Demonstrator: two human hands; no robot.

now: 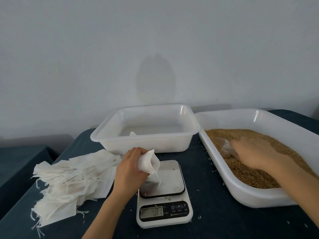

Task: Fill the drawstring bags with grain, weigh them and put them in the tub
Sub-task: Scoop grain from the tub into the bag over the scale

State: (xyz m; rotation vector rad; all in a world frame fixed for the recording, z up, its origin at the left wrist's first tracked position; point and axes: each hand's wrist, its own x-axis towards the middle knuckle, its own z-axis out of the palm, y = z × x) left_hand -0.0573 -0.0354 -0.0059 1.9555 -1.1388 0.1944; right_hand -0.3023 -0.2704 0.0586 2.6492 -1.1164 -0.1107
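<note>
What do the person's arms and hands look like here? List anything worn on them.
The left hand and right hand are bare: no gloves. Both forearms are uncovered up to the frame edge, with no sleeve in view. No watch, bracelet or ring shows; the right hand is blurred, so a small ring could not be told.

On the dark blue cloth-covered worktop [215,221], at the left, a loose heap of flat white drawstring bags [69,183], strings trailing toward the near edge. At the back, in the middle, a white plastic tub [145,145]. Just beside it on the right, a larger white tray [241,192] of brown grain [250,169]. In front, between heap and tray, a white digital scale [170,185], digits too blurred to read. Around the scale, scattered loose kernels [199,217].
</note>
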